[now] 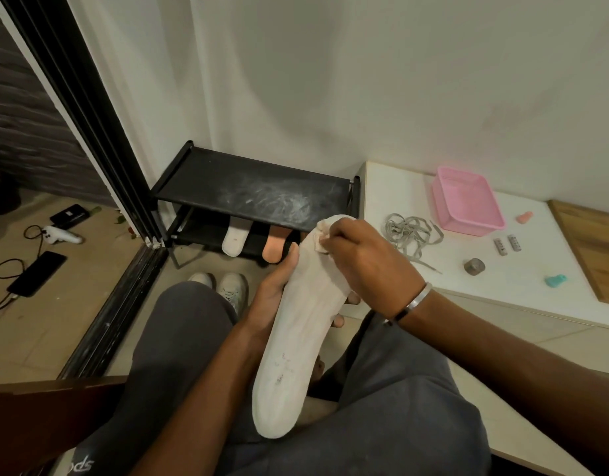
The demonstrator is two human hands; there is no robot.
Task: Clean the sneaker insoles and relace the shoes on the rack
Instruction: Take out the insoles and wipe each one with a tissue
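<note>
1. Two surfaces carry this scene: a tiled floor [38,338] on the left of the frame and a low white desk [495,283] at right, both backed by a plain pale wall [365,80], with a dark sliding-door frame [90,132] running down the upper left.
2. On the desk: a pink tub [468,202], a tangle of grey laces [411,233], a small metal cylinder [474,266] and a wooden board [595,249] at the far right edge.
3. The black shoe rack [251,190] stands centre frame, top shelf scuffed with white marks; two insoles, one white [233,239] and one peach [275,248], stick out of the lower shelf.
4. Centre frame, over the lap, the left hand [272,297] cradles a long off-white insole [296,338], grip wrapped round its edge; dark specks mark its near end.
5. The right hand [365,262] pinches a small cloth [322,237] against the insole's far tip, fingers curled tight.
6. A pair of pale sneakers [224,286] sits on the floor just before the rack, beside the knee.
7. Left of the door track, a phone [38,273] on a cable and a white controller [61,234] lie well apart from the work.
</note>
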